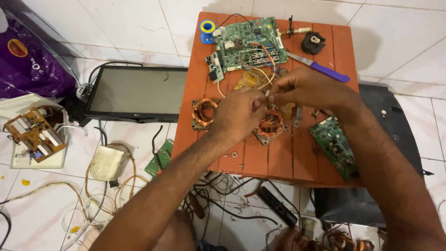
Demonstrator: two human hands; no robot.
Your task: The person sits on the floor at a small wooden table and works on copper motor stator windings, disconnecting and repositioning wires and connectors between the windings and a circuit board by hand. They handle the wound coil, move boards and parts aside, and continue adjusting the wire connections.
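Orange wooden table [260, 158] carries the work, both hands meeting just above its middle. Left hand [239, 114] and right hand [304, 87] pinch together on one small pale part [268, 93] held between the fingertips, too small to name; fingers closed on it from both sides, no gap showing. Step in hand looks like fine work on that small part, pulling or twisting it at the fingertips; next move likely needs a steady pinch and small force, since the part is tiny and half hidden. Directly under the grip sits a copper wound coil [271, 125], a second copper coil [205, 112] off to the left-hand side of the grip. Beyond the grip, away from the person, lies a green circuit board [248, 42] with coloured wires trailing toward the hands, a blue solder spool [207, 29] at its far corner. Purple-handled knife [320, 68] just beyond the right hand. Smaller green board [333, 145] nearer the person, beside the right forearm. A flat screen panel [134, 90] lies on the floor, well off the left hand's side
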